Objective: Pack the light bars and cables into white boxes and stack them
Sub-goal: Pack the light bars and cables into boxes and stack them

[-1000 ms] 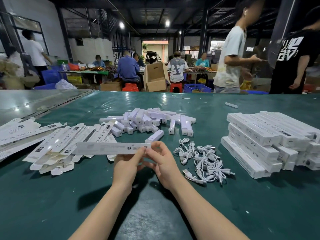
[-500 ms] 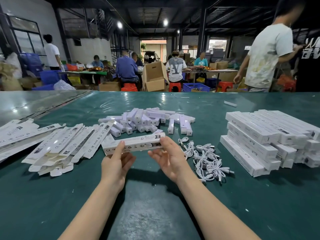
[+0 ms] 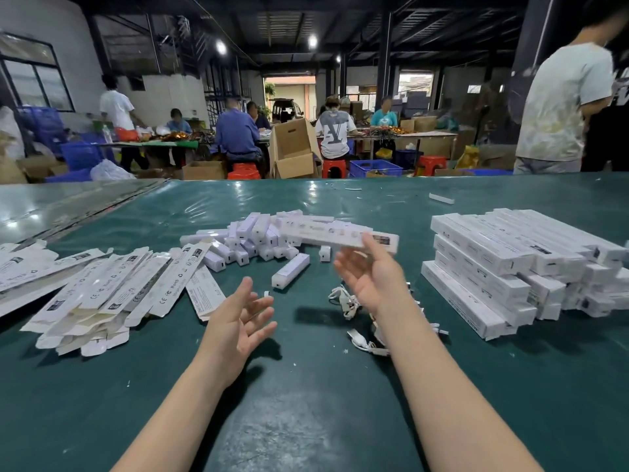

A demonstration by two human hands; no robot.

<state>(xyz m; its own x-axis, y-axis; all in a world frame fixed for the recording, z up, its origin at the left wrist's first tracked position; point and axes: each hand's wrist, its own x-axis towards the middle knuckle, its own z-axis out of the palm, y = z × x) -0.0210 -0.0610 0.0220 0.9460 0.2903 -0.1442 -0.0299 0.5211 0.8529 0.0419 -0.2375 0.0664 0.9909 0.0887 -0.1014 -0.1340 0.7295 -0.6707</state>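
The left hand [image 3: 238,321] hung open, empty; the right hand [image 3: 371,274] met the blurred white box [image 3: 340,233] only at its fingertips, grip unclear, above the light bars [image 3: 252,240]; so loosely carried, it could drop short of the stack [image 3: 493,260].

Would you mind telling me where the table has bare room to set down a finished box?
The widest bare stretch of table is the near edge, around the forearms, nearer than the flat boxes and cables. Another mostly bare strip lies beyond the light bars. The middle band is crowded: flat boxes, light bars, cables, stacked boxes.
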